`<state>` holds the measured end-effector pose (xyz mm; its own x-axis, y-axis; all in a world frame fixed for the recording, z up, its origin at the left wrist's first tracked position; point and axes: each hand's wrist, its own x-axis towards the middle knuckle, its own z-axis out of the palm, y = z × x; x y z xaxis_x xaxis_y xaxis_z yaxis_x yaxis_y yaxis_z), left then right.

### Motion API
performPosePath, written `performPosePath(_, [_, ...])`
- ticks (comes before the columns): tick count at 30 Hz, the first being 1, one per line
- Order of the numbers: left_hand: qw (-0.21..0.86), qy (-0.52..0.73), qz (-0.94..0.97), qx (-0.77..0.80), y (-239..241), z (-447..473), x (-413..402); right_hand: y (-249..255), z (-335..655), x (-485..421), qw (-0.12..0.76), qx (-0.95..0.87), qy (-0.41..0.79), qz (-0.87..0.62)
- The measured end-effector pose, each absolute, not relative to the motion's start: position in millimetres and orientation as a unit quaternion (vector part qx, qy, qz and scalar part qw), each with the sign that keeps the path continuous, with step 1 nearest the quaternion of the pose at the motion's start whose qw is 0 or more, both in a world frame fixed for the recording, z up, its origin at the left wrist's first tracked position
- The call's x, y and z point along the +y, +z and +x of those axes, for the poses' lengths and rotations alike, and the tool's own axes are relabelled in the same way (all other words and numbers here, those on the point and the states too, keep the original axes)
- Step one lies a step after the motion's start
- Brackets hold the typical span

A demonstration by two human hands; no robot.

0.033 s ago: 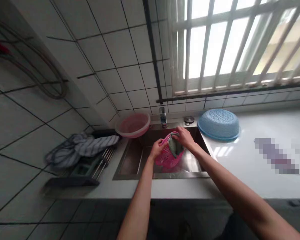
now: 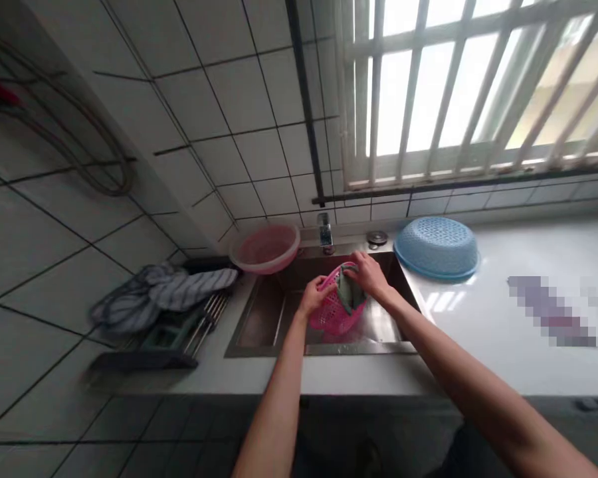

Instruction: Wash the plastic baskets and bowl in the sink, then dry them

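Observation:
Over the steel sink (image 2: pixel 259 318) I hold a pink perforated basket (image 2: pixel 335 317), tilted. My left hand (image 2: pixel 313 296) is closed on the basket's left rim. A grey-green cloth (image 2: pixel 346 292) is pressed against the basket's upper rim by my right hand (image 2: pixel 372 275), whose fingers are closed on it. Both forearms reach in from the bottom of the view.
A tap (image 2: pixel 323 234) stands behind the sink. A pink basin (image 2: pixel 265 249) sits at its back left, an upturned blue colander (image 2: pixel 436 247) on the white counter (image 2: pixel 478 332) at right. A striped cloth (image 2: pixel 164 292) lies on a rack (image 2: pixel 179 335) at left. Barred window above.

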<state>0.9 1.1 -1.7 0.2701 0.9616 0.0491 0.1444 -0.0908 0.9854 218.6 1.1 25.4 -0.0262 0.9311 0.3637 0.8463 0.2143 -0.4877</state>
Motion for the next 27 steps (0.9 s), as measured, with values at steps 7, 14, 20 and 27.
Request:
performPosePath(7, [0.489,0.44,0.596,0.461,-12,1,10,13,202,-27,0.286,-0.735,0.021,-0.614])
performPosePath(14, [0.516,0.479,0.55,0.45,-21,-5,17,-7,180,-34,0.364,-0.8,0.033,-0.477])
performPosePath(20, [0.525,0.49,0.532,0.448,-21,-10,20,-8,181,-31,0.341,-0.898,0.059,-0.27])
performPosePath(27, [0.67,0.438,0.488,0.349,-16,-3,4,-23,224,5,0.408,-0.769,0.121,-0.477])
